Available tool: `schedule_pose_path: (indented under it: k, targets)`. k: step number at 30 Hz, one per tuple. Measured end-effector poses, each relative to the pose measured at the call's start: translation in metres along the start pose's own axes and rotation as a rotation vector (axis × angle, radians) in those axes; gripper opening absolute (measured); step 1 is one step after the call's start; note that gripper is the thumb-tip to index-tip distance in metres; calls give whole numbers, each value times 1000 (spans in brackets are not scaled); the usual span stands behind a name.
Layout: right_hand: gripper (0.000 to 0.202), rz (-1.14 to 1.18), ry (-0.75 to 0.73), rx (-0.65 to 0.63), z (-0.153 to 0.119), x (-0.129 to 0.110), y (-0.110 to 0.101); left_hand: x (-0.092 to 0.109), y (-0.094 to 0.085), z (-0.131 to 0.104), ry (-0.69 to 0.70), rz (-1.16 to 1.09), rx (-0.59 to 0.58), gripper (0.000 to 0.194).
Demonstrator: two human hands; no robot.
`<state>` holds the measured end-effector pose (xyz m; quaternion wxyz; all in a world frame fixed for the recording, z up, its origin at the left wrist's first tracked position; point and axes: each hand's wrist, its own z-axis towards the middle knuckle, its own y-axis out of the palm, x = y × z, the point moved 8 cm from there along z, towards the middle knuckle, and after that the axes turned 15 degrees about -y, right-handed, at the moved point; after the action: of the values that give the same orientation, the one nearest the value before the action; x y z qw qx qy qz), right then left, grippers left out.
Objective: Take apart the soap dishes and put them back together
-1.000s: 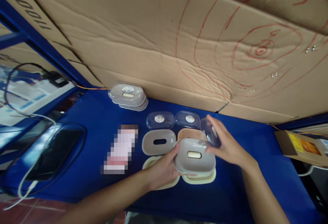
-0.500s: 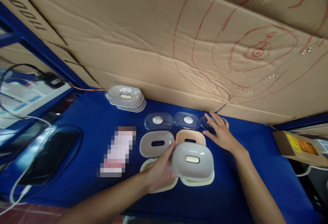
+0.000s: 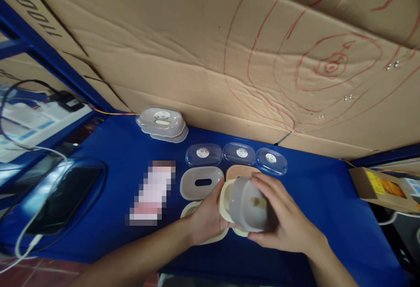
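Note:
My left hand (image 3: 208, 217) holds the cream base (image 3: 225, 204) of a soap dish by its left side. With fingers on top and thumb below, my right hand (image 3: 284, 217) grips the grey soap dish tray (image 3: 244, 206), which is tilted and blurred. The cream base shows at its left edge. Under and behind them on the table lie a grey tray with a dark slot (image 3: 190, 184), a peach tray (image 3: 241, 171) and cream bases (image 3: 188, 209), partly hidden by my hands. Three clear lids with round stickers (image 3: 215, 158) lie in a row behind.
Assembled grey soap dishes (image 3: 177, 123) are stacked at the back left of the blue table (image 3: 121, 147). A pixelated flat item (image 3: 152, 193) and a dark phone-like device with a cable (image 3: 67, 204) lie left. Cardboard (image 3: 183, 59) walls the back; a small box (image 3: 380, 188) stands right.
My right hand has come from the rightmost clear lid, leaving it on the table, and now grips the grey tray. The tray has tilted and shifted against the cream base.

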<state>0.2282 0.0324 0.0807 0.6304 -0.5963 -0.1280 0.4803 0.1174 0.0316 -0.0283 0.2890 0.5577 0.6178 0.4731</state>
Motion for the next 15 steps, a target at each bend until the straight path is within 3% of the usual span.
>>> schedule_pose_path:
  k: [3,6,11,15]
  targets:
    - [95,-119,102,108,-24,22,-25,0,0,3,9,26,-41,75]
    - [83,-261,255,103,-60,57,-36,-2,0,4,0,72,-36,79]
    - [78,-221,367,7,-105,102,-20,-2,3,3,3,74,22,71]
    - [76,-139,383,-67,-111,114,2,-1,5,3,-7,58,55,65]
